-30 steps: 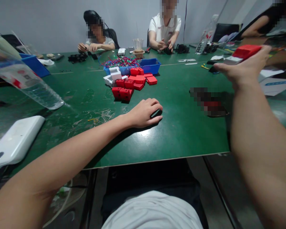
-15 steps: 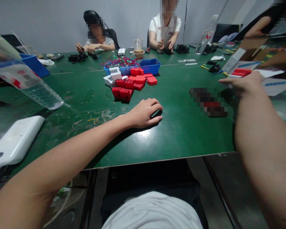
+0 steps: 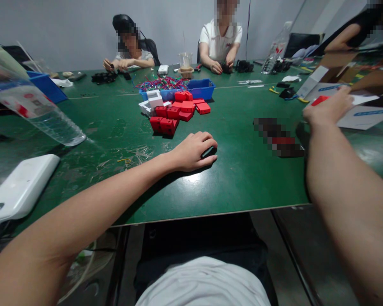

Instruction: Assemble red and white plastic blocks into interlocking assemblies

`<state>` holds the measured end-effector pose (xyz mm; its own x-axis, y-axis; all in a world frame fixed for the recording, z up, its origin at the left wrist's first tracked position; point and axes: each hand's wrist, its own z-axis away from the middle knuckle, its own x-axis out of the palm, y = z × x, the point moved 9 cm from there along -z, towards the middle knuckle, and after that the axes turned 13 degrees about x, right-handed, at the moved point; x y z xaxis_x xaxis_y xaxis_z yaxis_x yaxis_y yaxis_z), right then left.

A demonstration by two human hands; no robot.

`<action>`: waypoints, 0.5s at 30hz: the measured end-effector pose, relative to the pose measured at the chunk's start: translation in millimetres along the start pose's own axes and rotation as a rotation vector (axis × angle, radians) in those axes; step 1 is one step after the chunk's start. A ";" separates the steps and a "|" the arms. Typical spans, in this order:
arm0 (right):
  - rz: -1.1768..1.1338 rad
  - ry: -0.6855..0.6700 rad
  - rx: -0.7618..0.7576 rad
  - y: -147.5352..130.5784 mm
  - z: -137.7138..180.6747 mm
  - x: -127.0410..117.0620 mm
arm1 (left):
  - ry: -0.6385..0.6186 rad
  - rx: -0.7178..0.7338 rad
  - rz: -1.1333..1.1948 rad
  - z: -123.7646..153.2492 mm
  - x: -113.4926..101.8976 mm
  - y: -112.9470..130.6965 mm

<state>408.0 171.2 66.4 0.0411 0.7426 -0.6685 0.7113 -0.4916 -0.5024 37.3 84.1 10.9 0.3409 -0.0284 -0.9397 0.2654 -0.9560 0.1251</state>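
Observation:
My left hand [image 3: 194, 151] rests on the green table [image 3: 242, 178], its fingers curled over a small black part [image 3: 209, 151]. My right hand [image 3: 328, 109] reaches out to the right and is closed on a red block [image 3: 319, 100], low over white sheets [image 3: 360, 114] at the table's right side. A heap of red blocks [image 3: 175, 112] with some white ones [image 3: 153, 101] lies in the middle of the table, beyond my left hand.
A blue tray [image 3: 201, 88] with coloured wires stands behind the heap. A clear plastic bottle [image 3: 35, 110] and a white device [image 3: 22, 187] sit at the left. Two people sit at the far side working on black parts; another person's arm shows at the top right.
My right hand has come down from head height with the red block and now sits low by the white sheets. My left hand has not moved.

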 end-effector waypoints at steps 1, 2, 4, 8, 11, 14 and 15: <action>0.016 0.037 0.136 6.0 3.6 -7.2 | 0.000 -0.001 0.001 -0.1 0.1 0.1; 0.016 0.019 0.166 1.1 8.5 -9.9 | 0.001 -0.002 0.001 -0.3 0.2 0.1; -0.034 -0.028 0.020 -31.2 20.8 -14.9 | 0.003 -0.006 0.000 -0.8 0.0 0.1; -0.164 -0.340 -0.345 -105.1 73.5 -6.2 | 0.006 -0.009 0.002 -1.6 -1.2 0.5; -0.292 -0.637 -0.677 -152.3 149.4 1.2 | 0.002 -0.009 0.000 -1.8 -2.1 0.5; -0.281 -0.841 -1.006 -177.8 229.1 6.5 | 0.007 -0.006 -0.003 -1.7 -2.6 0.0; -0.260 -0.855 -1.077 -181.6 246.3 7.6 | 0.011 -0.009 -0.005 -1.5 -2.8 -0.6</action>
<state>106.3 154.2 17.5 -0.3311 0.0624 -0.9415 0.8313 0.4914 -0.2598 37.6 85.3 14.0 0.3498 -0.0205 -0.9366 0.2750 -0.9535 0.1236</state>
